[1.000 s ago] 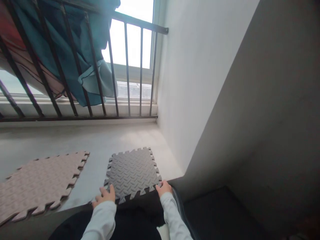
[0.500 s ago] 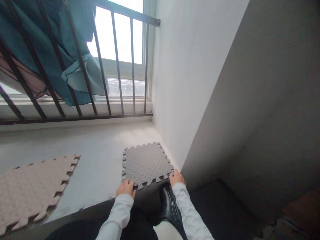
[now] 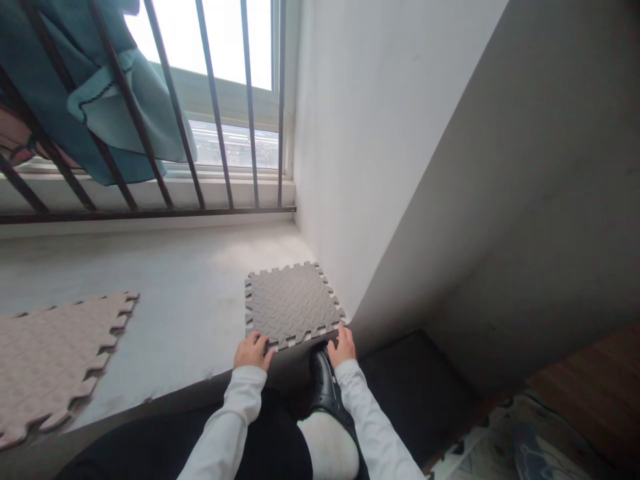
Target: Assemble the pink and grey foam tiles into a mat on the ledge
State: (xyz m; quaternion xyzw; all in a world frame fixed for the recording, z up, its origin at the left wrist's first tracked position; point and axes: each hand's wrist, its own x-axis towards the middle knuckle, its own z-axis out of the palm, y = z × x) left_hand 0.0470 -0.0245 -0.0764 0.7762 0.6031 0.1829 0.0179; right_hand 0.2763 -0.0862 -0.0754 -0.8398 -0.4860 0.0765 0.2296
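Two hands lie at the near corners of a gray tile: with the tile as the clock's center, left hand at 7 o'clock, right hand between 4 and 5. The left fingers curl at its corner and the right fingertips meet the other; whether either grips, I cannot tell. The gray tile lies on a pale ledge, near side along the front edge. At 3 o'clock a white wall stands just beside it. Bare ledge stretches toward 12, up to a dark railing, and toward 9, where a pink tile lies well apart. A black shoe sits below, between 5 and 6.
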